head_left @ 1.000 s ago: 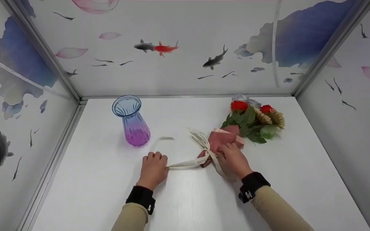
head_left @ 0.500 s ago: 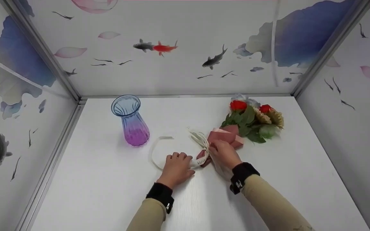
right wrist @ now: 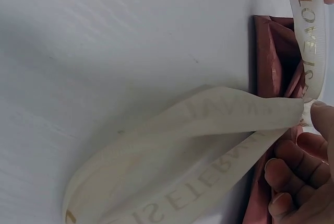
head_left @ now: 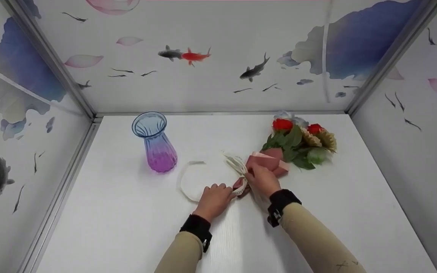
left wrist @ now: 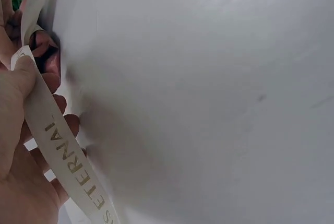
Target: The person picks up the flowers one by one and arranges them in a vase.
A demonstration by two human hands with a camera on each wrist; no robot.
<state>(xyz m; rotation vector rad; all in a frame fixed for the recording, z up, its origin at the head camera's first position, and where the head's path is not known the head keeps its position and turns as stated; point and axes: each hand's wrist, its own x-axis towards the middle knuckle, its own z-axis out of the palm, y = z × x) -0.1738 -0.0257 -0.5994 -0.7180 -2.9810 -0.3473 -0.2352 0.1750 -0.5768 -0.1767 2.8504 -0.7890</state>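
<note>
A bouquet of artificial flowers (head_left: 292,138) lies on the table, its stems in pink wrapping paper (head_left: 266,161). A cream ribbon (left wrist: 68,156) with gold lettering is tied round the narrow end of the wrap. My left hand (head_left: 214,200) pinches one length of the ribbon between thumb and fingers, close to the tie. At the knot, my right hand (head_left: 264,181) pinches the ribbon, its other fingers curled against the paper. Ribbon loops (right wrist: 224,114) hang from the knot in the right wrist view. The ribbon's free tail curves on the table left of my left hand.
A blue-to-purple glass vase (head_left: 161,151) stands upright at the back left of the white table (head_left: 108,212). Panels printed with fish and petals enclose the table at the back (head_left: 211,83) and both sides.
My left hand has moved right along the ribbon to the tie, and the stretched ribbon has slackened into a curve on the table. My right hand has shifted slightly left onto the knot.
</note>
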